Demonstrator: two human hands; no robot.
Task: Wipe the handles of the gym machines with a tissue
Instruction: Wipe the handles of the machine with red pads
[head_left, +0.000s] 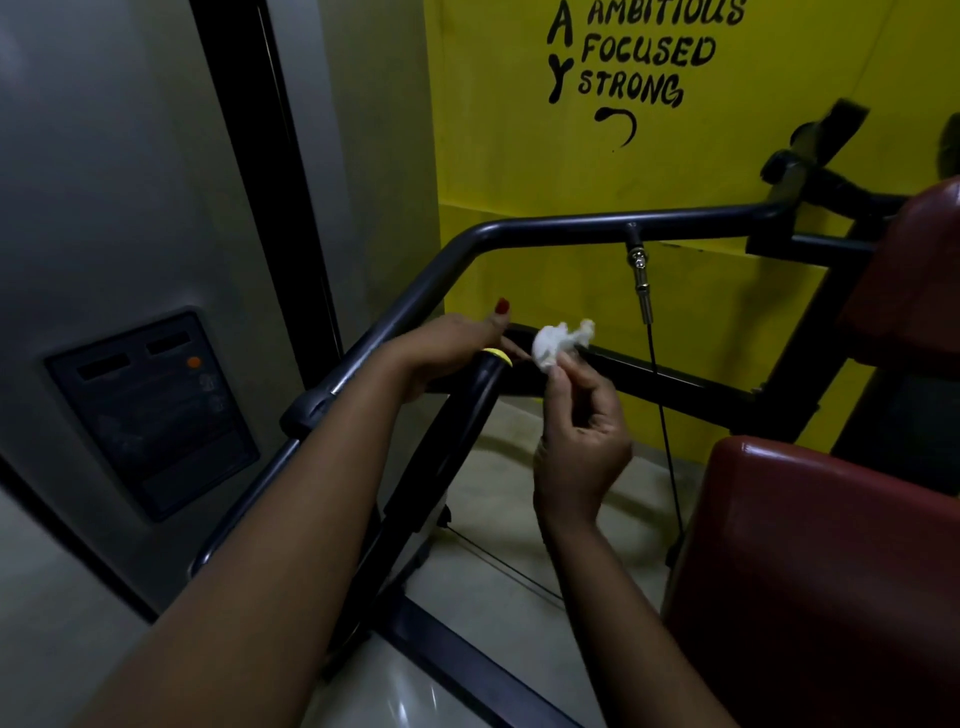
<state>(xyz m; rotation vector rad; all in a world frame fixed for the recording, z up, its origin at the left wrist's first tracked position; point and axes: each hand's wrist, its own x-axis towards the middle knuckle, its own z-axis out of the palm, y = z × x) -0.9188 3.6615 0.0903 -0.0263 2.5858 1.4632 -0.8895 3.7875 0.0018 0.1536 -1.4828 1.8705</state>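
r hand (582, 441) pinches crumpled tissue (558, 343) at fingertips, just beside yellow-capped end of black handle (457, 415), prob. bunching it for a wipe. l hand (457, 343) lies over handle top, thumb up, one finger straight twd tissue, likely steadying the handle; no clear grip.

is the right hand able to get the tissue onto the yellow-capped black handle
Probably yes: the right hand pinches the tissue just beside the yellow cap of the handle, nothing between them. The left hand sits at the handle's top.
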